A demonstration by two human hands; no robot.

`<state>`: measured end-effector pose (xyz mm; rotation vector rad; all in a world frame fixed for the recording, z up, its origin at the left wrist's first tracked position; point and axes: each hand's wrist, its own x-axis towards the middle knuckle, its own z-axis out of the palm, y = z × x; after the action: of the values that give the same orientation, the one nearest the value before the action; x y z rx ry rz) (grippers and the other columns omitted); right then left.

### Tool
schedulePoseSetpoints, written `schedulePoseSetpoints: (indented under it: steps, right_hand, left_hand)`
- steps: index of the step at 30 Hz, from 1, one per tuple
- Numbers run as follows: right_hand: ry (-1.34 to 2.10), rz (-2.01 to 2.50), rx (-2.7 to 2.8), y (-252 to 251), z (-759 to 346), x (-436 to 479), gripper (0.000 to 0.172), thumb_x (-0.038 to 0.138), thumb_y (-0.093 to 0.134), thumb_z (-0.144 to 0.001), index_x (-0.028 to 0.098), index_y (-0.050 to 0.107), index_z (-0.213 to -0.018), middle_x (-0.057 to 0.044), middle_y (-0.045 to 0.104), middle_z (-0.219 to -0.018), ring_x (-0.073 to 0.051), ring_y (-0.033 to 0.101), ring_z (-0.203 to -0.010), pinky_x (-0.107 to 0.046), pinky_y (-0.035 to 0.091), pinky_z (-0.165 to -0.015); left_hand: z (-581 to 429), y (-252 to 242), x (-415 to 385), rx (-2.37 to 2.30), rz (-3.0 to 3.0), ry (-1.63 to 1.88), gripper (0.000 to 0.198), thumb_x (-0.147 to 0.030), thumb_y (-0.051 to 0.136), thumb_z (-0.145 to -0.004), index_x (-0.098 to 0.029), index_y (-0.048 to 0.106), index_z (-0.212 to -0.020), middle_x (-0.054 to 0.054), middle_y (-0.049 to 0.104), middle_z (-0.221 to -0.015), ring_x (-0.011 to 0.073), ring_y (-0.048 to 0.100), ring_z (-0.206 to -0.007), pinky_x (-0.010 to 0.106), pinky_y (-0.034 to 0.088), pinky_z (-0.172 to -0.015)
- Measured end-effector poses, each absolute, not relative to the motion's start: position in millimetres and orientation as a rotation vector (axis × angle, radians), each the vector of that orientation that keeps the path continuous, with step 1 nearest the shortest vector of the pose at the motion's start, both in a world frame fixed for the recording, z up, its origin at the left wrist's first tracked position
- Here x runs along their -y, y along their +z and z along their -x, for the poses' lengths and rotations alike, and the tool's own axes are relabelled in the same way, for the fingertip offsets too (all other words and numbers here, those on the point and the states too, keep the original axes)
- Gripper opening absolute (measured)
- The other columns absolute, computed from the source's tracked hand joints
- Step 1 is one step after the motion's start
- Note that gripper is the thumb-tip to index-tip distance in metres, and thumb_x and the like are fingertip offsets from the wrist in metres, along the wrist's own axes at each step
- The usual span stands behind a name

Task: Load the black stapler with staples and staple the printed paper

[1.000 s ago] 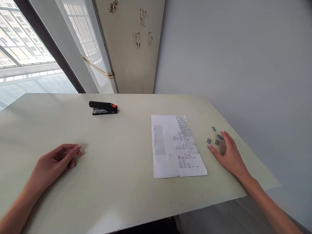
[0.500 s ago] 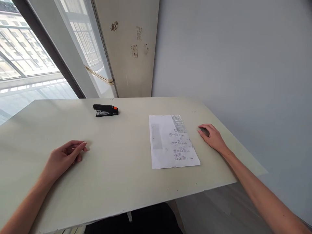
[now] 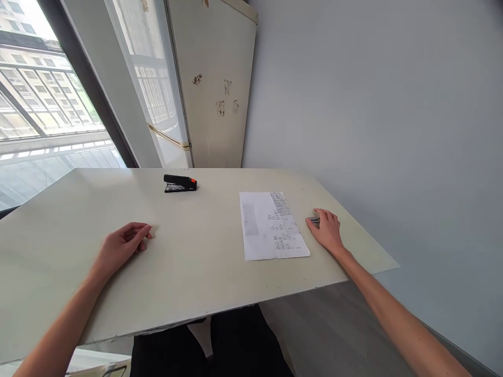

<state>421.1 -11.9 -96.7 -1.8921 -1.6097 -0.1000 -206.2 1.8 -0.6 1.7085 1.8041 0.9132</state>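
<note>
Printed white paper lies flat on the pale table, made of two overlapping or joined parts with a seam near its lower edge. Right of it, my right hand rests on the table with its fingers closed over a small dark, greyish object, mostly hidden under the hand. My left hand lies on the table at the left, its fingers curled together, with nothing visible in them. A black stapler with an orange-red mark stands toward the back, left of the paper.
The pale table ends at a front edge above my dark-clothed legs. A grey wall runs along the right. Behind the table stands a cream fridge with a handle, beside a window at the left.
The view has shifted, so the table and stapler appear farther right and lower, the paper slightly smaller. My right hand has turned and sits closer to the paper, showing more of the greyish object.
</note>
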Motion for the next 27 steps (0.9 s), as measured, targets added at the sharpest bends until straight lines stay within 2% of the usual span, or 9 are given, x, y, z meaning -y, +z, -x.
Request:
schedulePoseSetpoints:
  steps: [2, 5, 9, 16, 19, 23, 27]
  right_hand:
    - [-0.092, 1.915, 1.586, -100, -422, 12, 0.047, 0.056, 0.052, -0.097, 0.022, 0.066, -0.128, -0.018, 0.062, -0.136, -0.042, 0.049, -0.129, -0.066, 0.039, -0.108]
    - [-0.06, 1.886, 1.609, -101, -424, 15, 0.042, 0.054, 0.048, -0.1, 0.025, 0.072, -0.119, -0.014, 0.064, -0.128, -0.036, 0.054, -0.123, -0.057, 0.044, -0.107]
    - [-0.031, 1.836, 1.623, -100, -424, 19, 0.042, 0.053, 0.048, -0.101, 0.024, 0.074, -0.117, -0.014, 0.064, -0.121, -0.033, 0.057, -0.118, -0.05, 0.049, -0.103]
    - [-0.02, 1.8, 1.621, -101, -422, 23, 0.038, 0.05, 0.052, -0.099, 0.022, 0.074, -0.111, -0.014, 0.066, -0.118, -0.033, 0.058, -0.116, -0.05, 0.049, -0.104]
    - [-0.026, 1.79, 1.618, -102, -423, 23, 0.036, 0.048, 0.053, -0.098, 0.023, 0.072, -0.114, -0.015, 0.066, -0.123, -0.033, 0.056, -0.122, -0.05, 0.047, -0.108]
    - [-0.073, 1.84, 1.531, -105, -425, 23, 0.045, 0.052, 0.058, -0.094, 0.019, 0.069, -0.123, -0.02, 0.06, -0.132, -0.038, 0.049, -0.129, -0.055, 0.044, -0.109]
    - [-0.088, 1.875, 1.476, -107, -425, 25, 0.049, 0.057, 0.059, -0.092, 0.019, 0.072, -0.12, -0.02, 0.063, -0.124, -0.04, 0.052, -0.122, -0.059, 0.044, -0.106]
  left_hand:
    - [207, -1, -1, -1.788, -1.715, 0.925, 0.044, -0.063, 0.066, -0.089, -0.021, 0.073, -0.1, -0.002, 0.077, -0.084, 0.0129, 0.061, -0.064, 0.024, 0.051, -0.066]
    - [207, -3, -2, -1.765, -1.715, 0.947, 0.045, -0.063, 0.066, -0.088, -0.021, 0.072, -0.102, 0.0, 0.078, -0.088, 0.013, 0.062, -0.063, 0.024, 0.051, -0.064]
    - [208, -7, 0, -1.787, -1.712, 0.967, 0.047, -0.066, 0.064, -0.087, -0.021, 0.072, -0.101, 0.002, 0.078, -0.089, 0.015, 0.063, -0.064, 0.026, 0.053, -0.067]
    - [208, -8, 17, -1.838, -1.704, 0.977, 0.047, -0.067, 0.063, -0.086, -0.023, 0.071, -0.1, 0.002, 0.077, -0.085, 0.0183, 0.068, -0.074, 0.029, 0.055, -0.079]
    - [208, -8, 21, -1.847, -1.686, 0.98, 0.048, -0.067, 0.064, -0.086, -0.023, 0.071, -0.102, 0.002, 0.077, -0.086, 0.0191, 0.07, -0.077, 0.029, 0.056, -0.082]
    - [210, -11, 21, -1.84, -1.705, 0.993, 0.049, -0.068, 0.064, -0.086, -0.022, 0.072, -0.102, 0.003, 0.077, -0.086, 0.0202, 0.071, -0.079, 0.03, 0.057, -0.082]
    - [209, -12, 21, -1.844, -1.684, 0.994, 0.051, -0.069, 0.064, -0.084, -0.022, 0.072, -0.102, 0.004, 0.077, -0.086, 0.0205, 0.072, -0.079, 0.03, 0.058, -0.082]
